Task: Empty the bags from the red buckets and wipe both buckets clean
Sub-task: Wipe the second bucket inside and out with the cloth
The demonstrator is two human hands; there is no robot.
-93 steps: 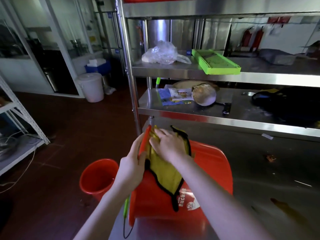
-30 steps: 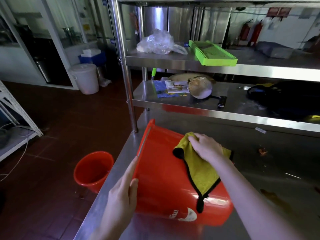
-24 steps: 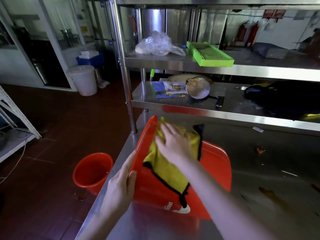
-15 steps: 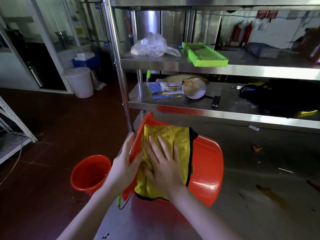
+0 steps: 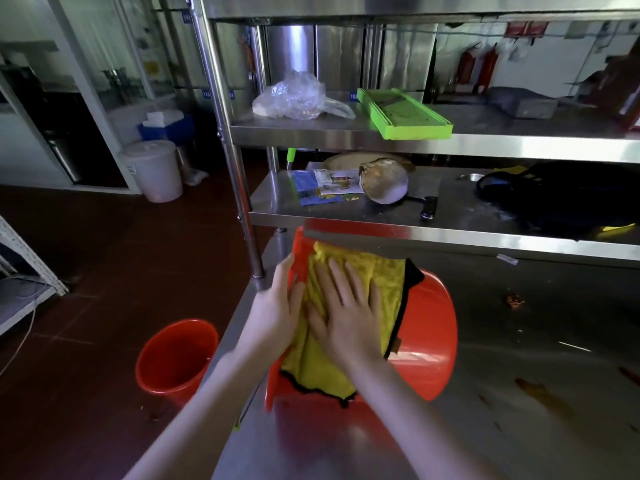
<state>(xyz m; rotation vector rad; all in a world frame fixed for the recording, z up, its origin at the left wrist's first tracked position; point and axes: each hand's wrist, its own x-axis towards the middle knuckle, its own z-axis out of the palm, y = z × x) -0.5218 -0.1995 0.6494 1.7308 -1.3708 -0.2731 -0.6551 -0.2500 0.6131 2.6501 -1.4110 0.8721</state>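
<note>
Red buckets (image 5: pixel 429 344) (image 5: pixel 175 355); yellow cloth (image 5: pixel 377 275), black trim; green tray (image 5: pixel 403 114); white bin (image 5: pixel 156 169).

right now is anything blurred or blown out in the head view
Head view: the left hand is slightly motion-smeared, a glare streak sits on the tipped red bucket, the shelf post leans from the wide lens, and the floor is dim.

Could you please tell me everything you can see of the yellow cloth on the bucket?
The yellow cloth looks like soft microfibre with a black stitched edge. It lies spread over the side of the red bucket, which lies tipped on the steel table. The right hand presses flat on it with straight fingers; the left hand touches its left edge.
</note>
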